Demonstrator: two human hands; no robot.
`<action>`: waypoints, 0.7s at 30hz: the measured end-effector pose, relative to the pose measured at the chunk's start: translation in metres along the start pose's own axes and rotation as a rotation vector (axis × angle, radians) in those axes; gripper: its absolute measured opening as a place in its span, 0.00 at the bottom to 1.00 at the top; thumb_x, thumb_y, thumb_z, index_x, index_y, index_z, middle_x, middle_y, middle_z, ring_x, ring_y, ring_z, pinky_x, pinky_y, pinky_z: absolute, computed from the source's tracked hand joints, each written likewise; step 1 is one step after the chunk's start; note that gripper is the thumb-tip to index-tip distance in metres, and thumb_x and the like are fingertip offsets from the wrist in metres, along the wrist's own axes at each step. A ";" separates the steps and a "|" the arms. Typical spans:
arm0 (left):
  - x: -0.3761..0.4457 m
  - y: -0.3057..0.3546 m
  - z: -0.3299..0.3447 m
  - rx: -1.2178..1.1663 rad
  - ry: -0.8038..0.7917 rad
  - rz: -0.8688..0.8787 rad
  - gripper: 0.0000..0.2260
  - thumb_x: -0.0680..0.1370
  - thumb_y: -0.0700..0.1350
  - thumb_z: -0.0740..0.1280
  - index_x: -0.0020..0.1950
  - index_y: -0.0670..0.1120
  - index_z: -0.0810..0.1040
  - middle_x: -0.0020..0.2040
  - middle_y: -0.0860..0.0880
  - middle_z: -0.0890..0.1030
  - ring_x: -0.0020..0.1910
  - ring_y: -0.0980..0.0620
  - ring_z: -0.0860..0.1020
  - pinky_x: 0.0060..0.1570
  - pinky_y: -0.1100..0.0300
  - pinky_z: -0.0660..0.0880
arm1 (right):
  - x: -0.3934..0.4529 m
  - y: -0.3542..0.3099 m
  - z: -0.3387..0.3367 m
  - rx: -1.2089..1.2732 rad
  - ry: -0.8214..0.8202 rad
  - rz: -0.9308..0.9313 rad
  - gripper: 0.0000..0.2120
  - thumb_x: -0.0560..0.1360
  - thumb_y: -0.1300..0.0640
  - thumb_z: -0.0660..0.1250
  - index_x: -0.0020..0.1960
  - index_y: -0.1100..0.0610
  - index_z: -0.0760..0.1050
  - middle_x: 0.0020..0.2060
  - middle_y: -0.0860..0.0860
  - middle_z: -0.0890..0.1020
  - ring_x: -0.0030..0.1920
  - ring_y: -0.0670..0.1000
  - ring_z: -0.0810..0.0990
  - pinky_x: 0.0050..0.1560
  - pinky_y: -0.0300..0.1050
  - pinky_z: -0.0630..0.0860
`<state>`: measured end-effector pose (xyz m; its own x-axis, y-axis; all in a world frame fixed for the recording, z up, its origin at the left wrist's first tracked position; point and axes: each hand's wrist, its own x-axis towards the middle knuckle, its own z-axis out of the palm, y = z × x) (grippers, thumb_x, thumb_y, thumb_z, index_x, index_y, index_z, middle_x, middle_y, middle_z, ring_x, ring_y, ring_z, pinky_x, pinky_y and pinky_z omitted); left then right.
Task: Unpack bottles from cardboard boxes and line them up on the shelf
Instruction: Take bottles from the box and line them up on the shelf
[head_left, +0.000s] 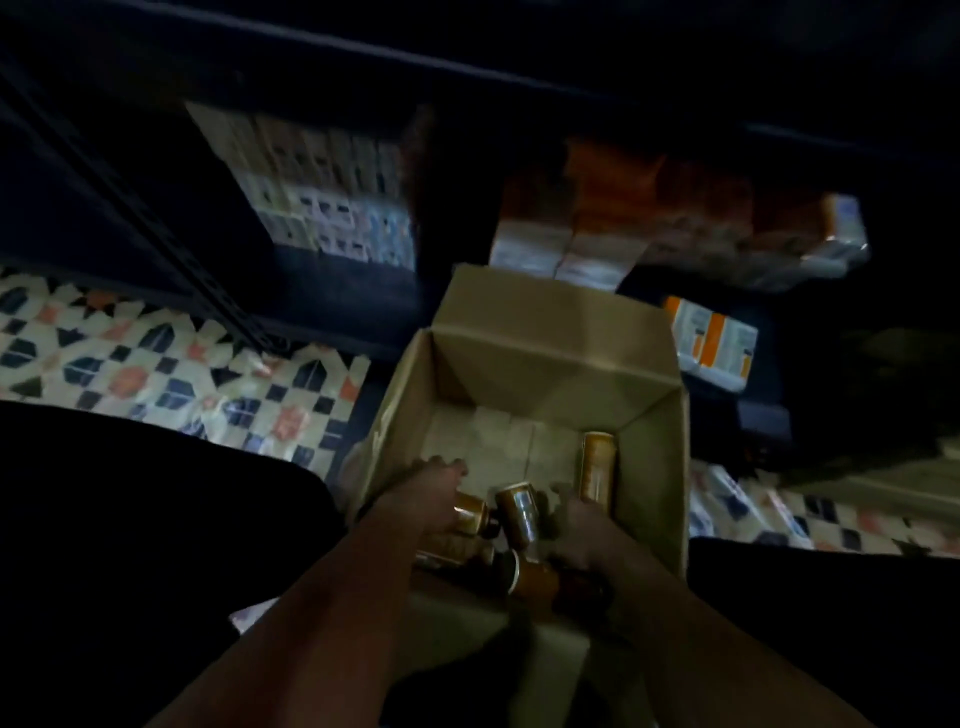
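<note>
An open cardboard box (550, 358) stands on the floor below me, with several amber bottles lying loose in its near half. My left hand (434, 493) reaches into the box and curls over an amber bottle (470, 512) at the near left. My right hand (579, 530) is inside too, beside a tilted amber bottle (519, 512); its fingers are blurred and dark. Another amber bottle (597, 467) lies along the right wall. The dark shelf (332, 291) runs behind the box.
Rows of small white cartons (332, 208) fill the shelf at the left, orange-and-white cartons (597, 234) at the right. A loose orange-striped carton pack (714, 340) lies right of the box. Patterned floor tiles (156, 364) spread to the left. My dark-clothed knees flank the box.
</note>
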<state>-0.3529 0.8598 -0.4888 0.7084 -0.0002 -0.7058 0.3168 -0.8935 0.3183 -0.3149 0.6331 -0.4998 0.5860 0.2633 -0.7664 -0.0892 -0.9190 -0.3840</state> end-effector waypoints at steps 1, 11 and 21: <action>0.001 -0.002 0.003 0.025 -0.006 -0.010 0.28 0.77 0.51 0.72 0.76 0.53 0.67 0.72 0.46 0.71 0.69 0.42 0.72 0.68 0.47 0.71 | 0.000 -0.001 0.002 0.023 -0.005 0.004 0.43 0.69 0.51 0.79 0.77 0.55 0.60 0.67 0.56 0.77 0.65 0.56 0.77 0.63 0.51 0.76; 0.044 -0.005 0.036 0.337 -0.065 0.066 0.32 0.73 0.62 0.72 0.75 0.59 0.66 0.74 0.50 0.65 0.73 0.44 0.62 0.74 0.43 0.54 | 0.044 0.007 0.039 0.181 -0.018 0.153 0.40 0.67 0.54 0.81 0.69 0.57 0.61 0.58 0.54 0.79 0.55 0.54 0.79 0.53 0.48 0.77; 0.053 -0.002 0.032 0.240 -0.056 0.074 0.36 0.73 0.58 0.76 0.74 0.48 0.65 0.72 0.45 0.70 0.71 0.43 0.68 0.69 0.48 0.66 | 0.050 0.005 0.040 0.181 0.022 0.217 0.38 0.61 0.44 0.84 0.65 0.56 0.74 0.56 0.52 0.82 0.54 0.52 0.82 0.51 0.47 0.81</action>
<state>-0.3355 0.8472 -0.5471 0.6856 -0.0882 -0.7226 0.1022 -0.9711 0.2155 -0.3182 0.6536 -0.5606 0.5549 0.0581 -0.8299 -0.3556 -0.8852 -0.2998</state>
